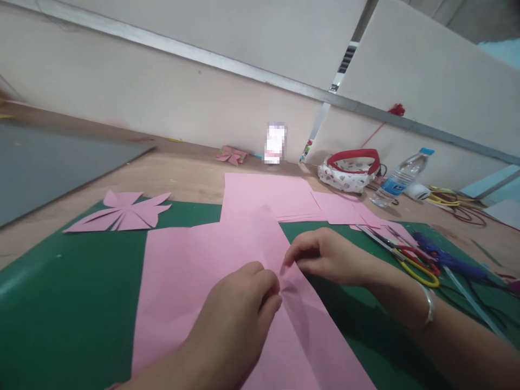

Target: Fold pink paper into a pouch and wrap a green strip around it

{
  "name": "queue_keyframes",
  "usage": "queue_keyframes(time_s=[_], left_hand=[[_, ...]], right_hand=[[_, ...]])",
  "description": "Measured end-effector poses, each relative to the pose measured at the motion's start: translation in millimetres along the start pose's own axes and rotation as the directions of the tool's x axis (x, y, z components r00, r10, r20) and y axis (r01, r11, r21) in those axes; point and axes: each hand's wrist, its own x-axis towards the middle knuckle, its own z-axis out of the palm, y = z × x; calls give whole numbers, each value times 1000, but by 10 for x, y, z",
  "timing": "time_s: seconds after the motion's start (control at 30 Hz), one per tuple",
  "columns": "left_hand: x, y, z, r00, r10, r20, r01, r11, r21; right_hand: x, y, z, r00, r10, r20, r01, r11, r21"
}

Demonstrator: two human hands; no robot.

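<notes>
A large pink paper sheet (174,287) lies in front of me, creased and slightly raised near its right side. My left hand (247,303) pinches the sheet at a small gathered crease, its thumb and fingers pressed together. Just to the right, my right hand (325,254) grips the sheet's right edge between thumb and fingers. Behind it are more pink sheets (264,192), partly overlapped by the large one. A cut pink paper flower shape (130,211) with narrow slits lies flat at the left.
The green mat (60,292) covers much of the wooden table. On the right are scissors (422,271) with yellow and red handles and a blue glue gun (447,257). Farther back stand a water bottle (402,179), a white-and-red cloth item (349,170) and a small pink paper flower (232,155).
</notes>
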Motion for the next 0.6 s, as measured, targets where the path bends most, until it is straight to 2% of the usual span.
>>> queue_keyframes(time_s=[0.33, 0.6], left_hand=[[9, 16, -7, 999, -16, -31, 14, 998, -53], [-15, -2, 16, 999, 30, -44, -33, 997, -76]], right_hand=[[-36, -54, 42, 987, -160, 23, 162, 983, -85], [-115, -247, 142, 990, -138, -1, 133, 959, -248]])
